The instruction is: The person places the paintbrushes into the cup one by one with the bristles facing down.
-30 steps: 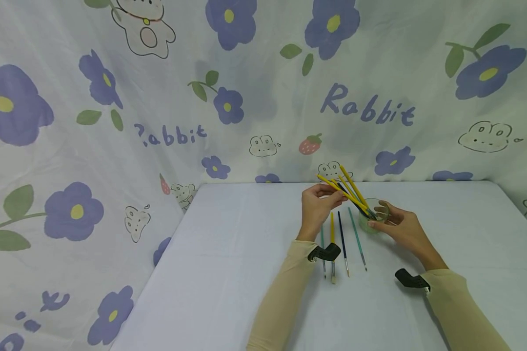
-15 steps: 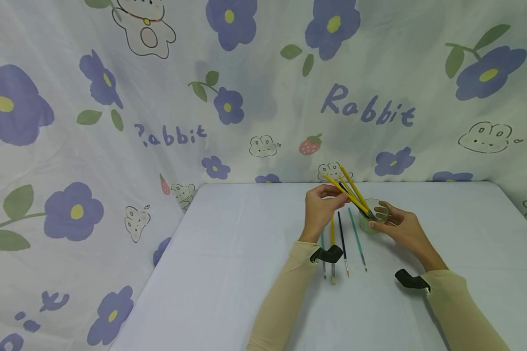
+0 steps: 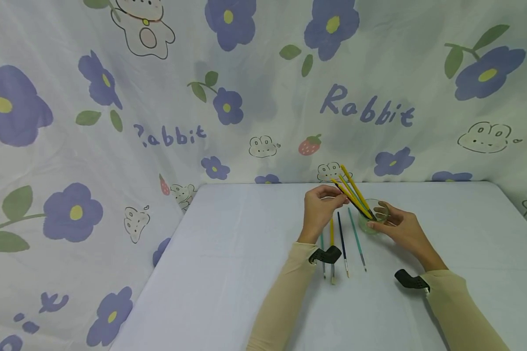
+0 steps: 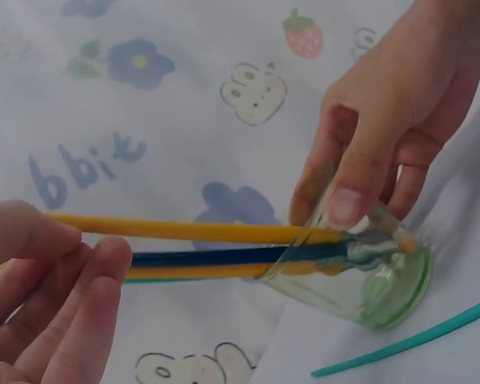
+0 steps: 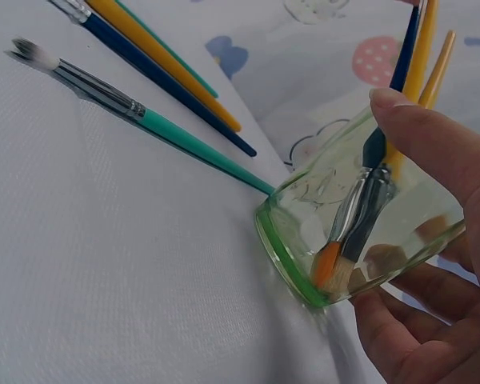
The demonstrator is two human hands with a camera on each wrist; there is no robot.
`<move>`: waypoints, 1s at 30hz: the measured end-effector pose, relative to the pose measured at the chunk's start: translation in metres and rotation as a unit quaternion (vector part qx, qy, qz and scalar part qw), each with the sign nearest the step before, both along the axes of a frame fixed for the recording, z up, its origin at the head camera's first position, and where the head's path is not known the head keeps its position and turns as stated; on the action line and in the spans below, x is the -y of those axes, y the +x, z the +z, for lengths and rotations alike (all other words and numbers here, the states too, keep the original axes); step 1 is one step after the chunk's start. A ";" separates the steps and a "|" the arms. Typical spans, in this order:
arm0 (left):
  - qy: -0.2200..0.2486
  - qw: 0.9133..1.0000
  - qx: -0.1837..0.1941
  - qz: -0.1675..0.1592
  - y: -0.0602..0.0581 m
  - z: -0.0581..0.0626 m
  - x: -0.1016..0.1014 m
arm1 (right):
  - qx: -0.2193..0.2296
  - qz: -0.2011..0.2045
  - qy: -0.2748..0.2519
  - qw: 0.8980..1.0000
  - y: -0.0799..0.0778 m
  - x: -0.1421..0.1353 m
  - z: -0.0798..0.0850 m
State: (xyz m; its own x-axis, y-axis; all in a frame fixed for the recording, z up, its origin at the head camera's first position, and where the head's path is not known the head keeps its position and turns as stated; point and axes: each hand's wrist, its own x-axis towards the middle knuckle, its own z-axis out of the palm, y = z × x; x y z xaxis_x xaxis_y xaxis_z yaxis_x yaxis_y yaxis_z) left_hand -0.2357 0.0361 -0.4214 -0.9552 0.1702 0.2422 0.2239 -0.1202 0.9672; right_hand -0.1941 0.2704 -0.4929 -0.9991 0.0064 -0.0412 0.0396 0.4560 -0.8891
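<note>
My left hand pinches a yellow-handled paintbrush by the handle, its bristle end down inside the green-tinted glass. A dark blue paintbrush runs just below it, its handle passing behind my left fingertips. My right hand grips the glass round its side, with the thumb toward me. In the right wrist view the glass is tilted, and orange and pale bristles rest near its base. Other yellow-handled paintbrushes lean in the glass with their handles up.
On the white table several paintbrushes lie side by side, bristles toward me: a teal one, a dark blue one, a yellow one and another teal one partly behind the left wrist. A flower-patterned cloth hangs behind.
The yellow paintbrush in my left hand has slid down and right, deeper into the glass, and closer to the other brushes. My left hand has shifted slightly right; the right hand stays on the glass.
</note>
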 end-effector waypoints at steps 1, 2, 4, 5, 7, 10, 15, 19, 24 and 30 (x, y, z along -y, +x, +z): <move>-0.004 1.000 -0.001 0.004 -0.001 0.000 0.002 | -0.001 0.001 0.000 1.000 0.000 0.000 0.000; -0.006 1.000 -0.001 0.008 -0.002 0.000 0.004 | -0.002 0.002 0.000 1.000 0.000 0.000 0.000; -0.013 1.000 -0.003 0.015 -0.005 0.000 0.009 | -0.002 0.004 0.001 1.000 0.001 0.000 0.000; -0.016 1.000 -0.003 0.018 -0.006 0.000 0.011 | -0.003 0.005 0.002 1.000 0.001 0.000 0.000; -0.022 0.999 -0.001 0.025 -0.009 0.000 0.017 | -0.004 0.006 0.003 1.000 0.001 0.000 0.001; -0.030 0.999 0.010 0.030 -0.014 -0.001 0.026 | -0.006 0.006 0.004 1.000 0.001 -0.001 0.002; -0.069 0.995 0.050 0.044 -0.018 -0.006 0.041 | -0.010 0.008 0.005 1.000 0.002 -0.001 0.002; -0.102 0.990 0.080 0.046 -0.019 -0.015 0.048 | -0.007 0.007 0.003 1.000 0.002 -0.001 0.003; -0.143 0.982 0.114 0.047 -0.018 -0.029 0.052 | -0.004 0.004 0.002 1.000 0.002 -0.001 0.003; -0.233 0.962 0.131 0.052 -0.013 -0.042 0.049 | -0.008 0.006 0.007 1.000 0.002 -0.001 0.001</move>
